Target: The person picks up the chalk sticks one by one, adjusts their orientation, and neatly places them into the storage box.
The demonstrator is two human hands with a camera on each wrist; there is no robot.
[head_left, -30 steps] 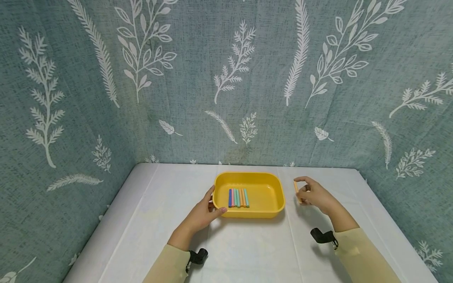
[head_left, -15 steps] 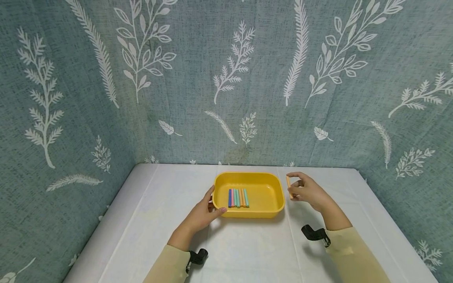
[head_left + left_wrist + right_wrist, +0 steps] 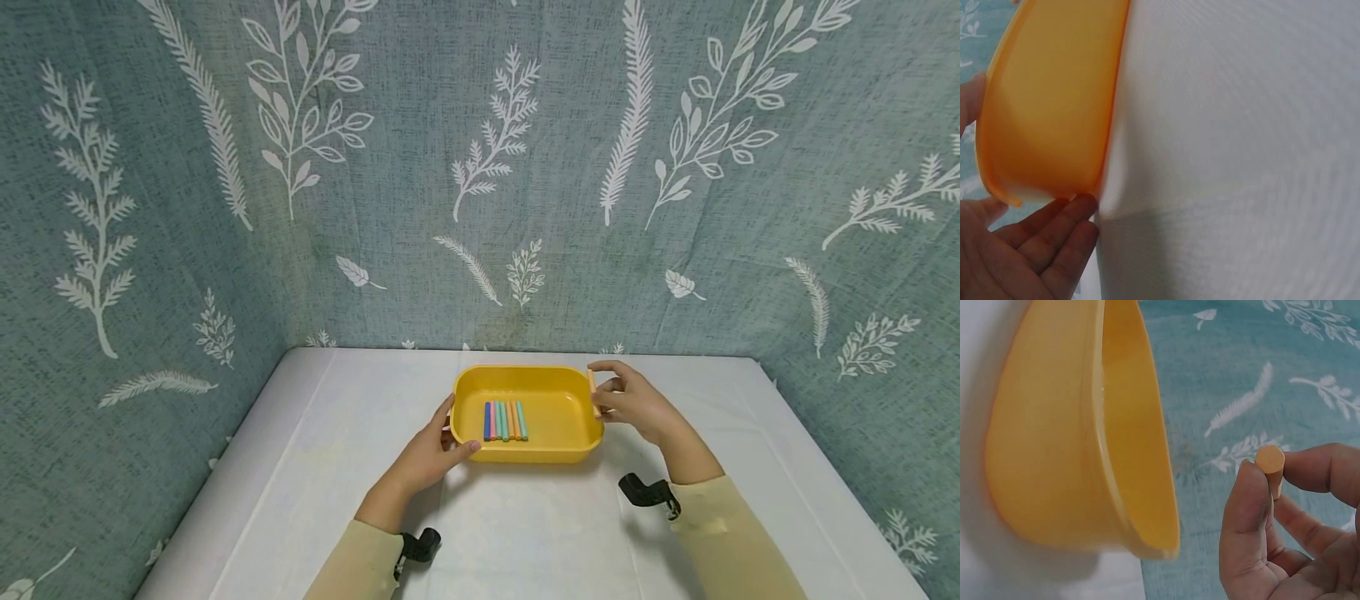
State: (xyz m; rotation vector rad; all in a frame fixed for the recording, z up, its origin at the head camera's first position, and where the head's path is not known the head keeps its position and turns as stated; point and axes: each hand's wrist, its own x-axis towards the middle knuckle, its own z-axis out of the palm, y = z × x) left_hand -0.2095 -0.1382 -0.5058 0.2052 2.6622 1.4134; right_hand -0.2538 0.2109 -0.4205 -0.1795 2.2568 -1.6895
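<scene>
A yellow plastic tray (image 3: pixel 555 456) stands on the table, with a row of several chalk sticks (image 3: pixel 506 421) in its left part: blue, pink, green and orange, side by side. My left hand (image 3: pixel 429 454) holds the tray's left end, thumb at the front rim; in the left wrist view its fingers (image 3: pixel 1060 234) touch the outer wall. Between thumb and fingers, my right hand (image 3: pixel 633 404) pinches an orange chalk stick (image 3: pixel 593 393) at the tray's right rim. The right wrist view shows that chalk (image 3: pixel 1270 460) end-on, raised above the rim.
A white cloth covers the table (image 3: pixel 322 500). Behind and on both sides hangs a blue-green curtain (image 3: pixel 420 167) with white leaf prints. Each wrist wears a black camera mount (image 3: pixel 645 492). Inside the tray, bare floor (image 3: pixel 558 417) shows right of the chalk row.
My right hand has moved left with the orange chalk, from beside the tray to its right rim. The left hand, the tray and the chalk row have stayed in place.
</scene>
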